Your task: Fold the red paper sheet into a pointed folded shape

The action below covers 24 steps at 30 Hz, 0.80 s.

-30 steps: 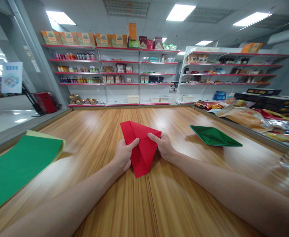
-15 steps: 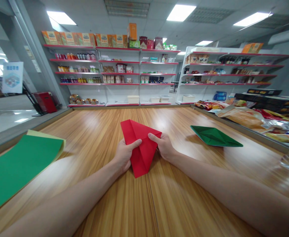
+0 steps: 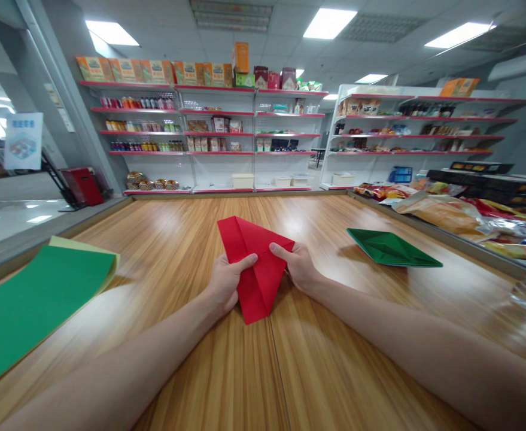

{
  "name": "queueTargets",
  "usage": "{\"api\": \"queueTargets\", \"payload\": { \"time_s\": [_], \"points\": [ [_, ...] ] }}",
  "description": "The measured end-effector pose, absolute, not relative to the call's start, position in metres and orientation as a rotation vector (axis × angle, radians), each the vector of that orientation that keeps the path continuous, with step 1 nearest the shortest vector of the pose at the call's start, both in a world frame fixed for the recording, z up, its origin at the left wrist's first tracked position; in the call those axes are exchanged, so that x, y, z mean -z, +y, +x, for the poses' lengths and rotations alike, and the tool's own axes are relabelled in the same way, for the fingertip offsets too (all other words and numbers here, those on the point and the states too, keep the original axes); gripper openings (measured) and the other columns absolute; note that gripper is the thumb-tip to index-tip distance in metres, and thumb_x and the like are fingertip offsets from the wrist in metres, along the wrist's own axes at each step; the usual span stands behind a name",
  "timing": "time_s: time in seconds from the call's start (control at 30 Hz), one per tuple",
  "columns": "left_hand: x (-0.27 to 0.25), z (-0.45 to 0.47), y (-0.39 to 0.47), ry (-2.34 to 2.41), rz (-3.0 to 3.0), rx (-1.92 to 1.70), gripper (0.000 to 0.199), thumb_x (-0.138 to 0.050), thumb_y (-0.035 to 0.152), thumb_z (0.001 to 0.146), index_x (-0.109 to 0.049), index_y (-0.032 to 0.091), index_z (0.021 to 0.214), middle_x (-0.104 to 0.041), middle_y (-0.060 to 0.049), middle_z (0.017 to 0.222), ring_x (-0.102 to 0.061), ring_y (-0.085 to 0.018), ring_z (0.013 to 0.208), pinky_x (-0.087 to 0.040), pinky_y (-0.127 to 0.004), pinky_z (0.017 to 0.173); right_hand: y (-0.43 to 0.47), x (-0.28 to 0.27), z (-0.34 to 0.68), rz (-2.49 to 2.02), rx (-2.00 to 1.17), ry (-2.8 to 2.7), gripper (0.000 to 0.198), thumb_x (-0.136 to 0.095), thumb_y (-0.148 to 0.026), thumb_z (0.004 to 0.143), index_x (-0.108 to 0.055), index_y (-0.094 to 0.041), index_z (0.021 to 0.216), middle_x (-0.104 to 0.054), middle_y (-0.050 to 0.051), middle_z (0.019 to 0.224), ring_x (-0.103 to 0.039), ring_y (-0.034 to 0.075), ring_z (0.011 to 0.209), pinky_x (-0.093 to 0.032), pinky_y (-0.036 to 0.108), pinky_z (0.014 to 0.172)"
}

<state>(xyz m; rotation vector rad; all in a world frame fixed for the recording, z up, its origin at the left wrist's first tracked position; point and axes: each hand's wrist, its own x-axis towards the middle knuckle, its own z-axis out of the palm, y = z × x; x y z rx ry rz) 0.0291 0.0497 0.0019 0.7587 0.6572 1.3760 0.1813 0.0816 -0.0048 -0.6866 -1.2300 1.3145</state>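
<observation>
A sheet of red paper, folded with several creases and one pointed corner at the right, is held over the middle of the table. My left hand grips its left edge, thumb on top and the other fingers mostly behind it. At the right corner my right hand pinches the paper, its thumb pressed on the upper face and its fingers hidden beneath. To the right lies a folded green paper piece, diamond-like in outline, apart from both hands.
Green paper sheets with a yellowish one under them lie at the left of the wooden table. Snack packages and black boxes are piled at the right. Stocked shelves stand beyond the far edge.
The red paper's upper left corner has shifted very slightly left. Both hands keep their grip in nearly the same place.
</observation>
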Motion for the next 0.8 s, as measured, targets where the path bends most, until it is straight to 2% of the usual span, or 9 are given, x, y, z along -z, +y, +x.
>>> {"api": "queueTargets", "payload": {
  "time_s": [0.37, 0.8],
  "points": [
    [-0.0045, 0.03, 0.0491, 0.684, 0.703, -1.389, 0.034, -0.079, 0.008, 0.061, -0.068, 0.012, 0.093, -0.074, -0.011, 0.092, -0.071, -0.025, 0.08, -0.056, -0.041, 0.081, 0.0802, 0.0031, 0.1799, -0.671, -1.35, -1.206, 0.027, -0.075, -0.04, 0.069, -0.07, -0.015, 0.078, -0.068, 0.004, 0.068, -0.059, 0.015, 0.057, -0.046, 0.027, 0.053],
    [-0.0055, 0.0289, 0.0486, 0.71, 0.696, -1.357, 0.033, -0.079, 0.008, 0.06, -0.069, 0.012, 0.091, -0.074, -0.011, 0.088, -0.071, -0.025, 0.075, -0.057, -0.04, 0.077, 0.0785, 0.0033, 0.1802, -0.683, -1.368, -1.195, 0.026, -0.075, -0.037, 0.068, -0.068, -0.015, 0.079, -0.069, 0.004, 0.07, -0.06, 0.016, 0.057, -0.05, 0.029, 0.058]
  ]
}}
